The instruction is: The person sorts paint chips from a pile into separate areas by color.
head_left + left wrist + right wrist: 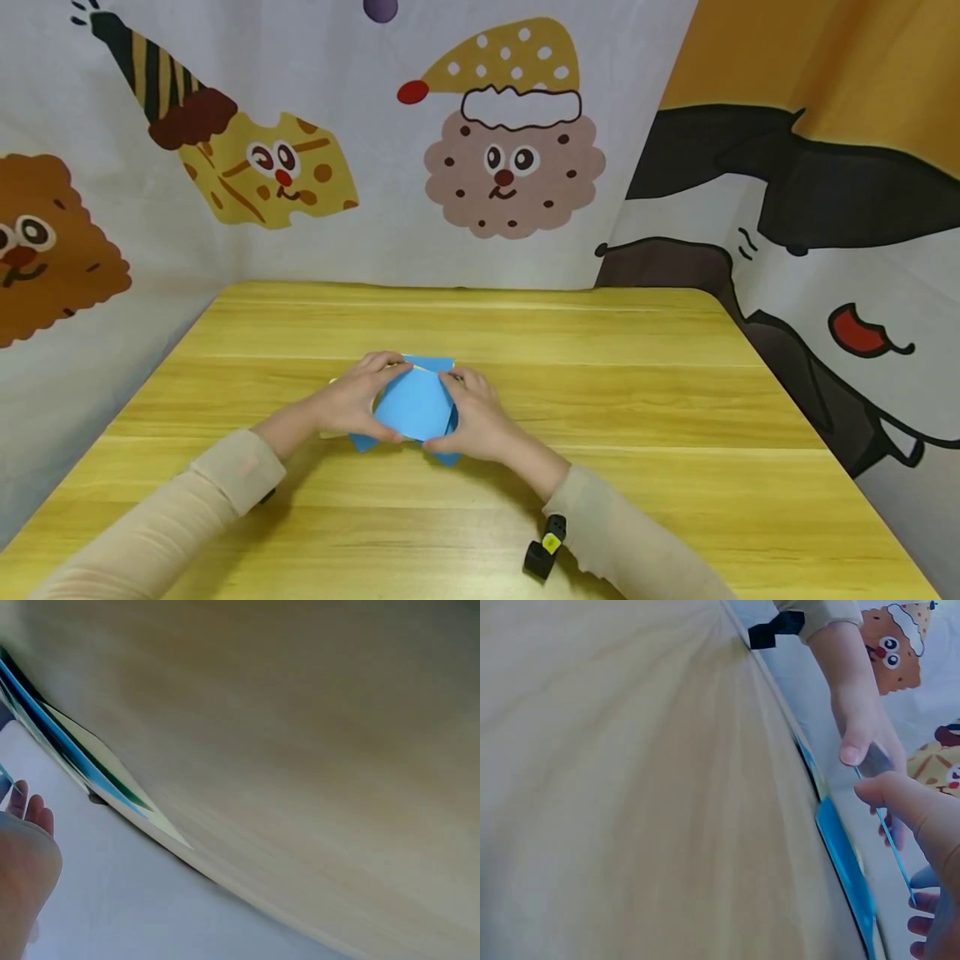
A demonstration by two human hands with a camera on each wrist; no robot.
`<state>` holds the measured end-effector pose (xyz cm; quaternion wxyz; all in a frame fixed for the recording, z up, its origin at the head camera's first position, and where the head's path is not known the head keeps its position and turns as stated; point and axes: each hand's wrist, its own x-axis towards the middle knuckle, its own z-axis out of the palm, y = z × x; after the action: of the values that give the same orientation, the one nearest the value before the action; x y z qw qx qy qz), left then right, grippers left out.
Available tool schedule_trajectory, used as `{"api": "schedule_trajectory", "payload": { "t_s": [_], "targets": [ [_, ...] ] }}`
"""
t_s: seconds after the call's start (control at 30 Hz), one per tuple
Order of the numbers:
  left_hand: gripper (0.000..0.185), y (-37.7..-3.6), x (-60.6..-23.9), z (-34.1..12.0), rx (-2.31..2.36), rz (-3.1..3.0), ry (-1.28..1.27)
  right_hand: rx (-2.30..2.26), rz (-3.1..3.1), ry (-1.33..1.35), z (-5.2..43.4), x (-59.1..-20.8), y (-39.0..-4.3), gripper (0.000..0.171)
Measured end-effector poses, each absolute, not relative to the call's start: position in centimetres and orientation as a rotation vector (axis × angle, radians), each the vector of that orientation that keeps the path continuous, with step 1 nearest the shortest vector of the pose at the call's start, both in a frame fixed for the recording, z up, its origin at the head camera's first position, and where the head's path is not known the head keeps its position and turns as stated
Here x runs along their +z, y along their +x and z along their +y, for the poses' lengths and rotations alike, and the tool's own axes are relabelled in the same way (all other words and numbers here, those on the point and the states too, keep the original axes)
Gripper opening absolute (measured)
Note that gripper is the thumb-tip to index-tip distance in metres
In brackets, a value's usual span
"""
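Observation:
A thin flat piece of blue paper (416, 406) is held up off the table between both hands. My left hand (358, 398) pinches its left side and my right hand (478, 417) its right side, thumbs at the near edge. Seen edge-on in the right wrist view, the blue paper (886, 829) is a thin line between the right hand (930, 825) and the left hand (866, 724). Below the hands lie more blue paper (432, 363) and a cream sheet (327, 433), partly covered. In the left wrist view, a pale yellow sheet (105, 754) overlaps a blue one (90, 766).
The wood-grain table (480, 517) spreads around the hands. Behind it hangs a white curtain (390, 250) printed with cartoon biscuits and cheese. A black wrist device (546, 546) sits by the right sleeve (622, 533).

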<state>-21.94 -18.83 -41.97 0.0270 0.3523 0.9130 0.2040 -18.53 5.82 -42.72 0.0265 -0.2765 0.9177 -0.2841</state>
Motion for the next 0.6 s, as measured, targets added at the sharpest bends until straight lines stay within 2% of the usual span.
{"api": "schedule_trajectory", "payload": {
  "t_s": [0.27, 0.6],
  "targets": [
    [0.110, -21.5, -41.8, -16.9, 0.622, 2.887, 1.139, -0.902, 2.800, -0.875, 8.0, -42.3, -19.0, 0.105],
    [0.110, -21.3, -41.3, -13.5, 0.590, 2.910, 1.078, -0.872, 2.820, -0.932, 11.3, -41.6, -19.5, 0.108]
  ]
}}
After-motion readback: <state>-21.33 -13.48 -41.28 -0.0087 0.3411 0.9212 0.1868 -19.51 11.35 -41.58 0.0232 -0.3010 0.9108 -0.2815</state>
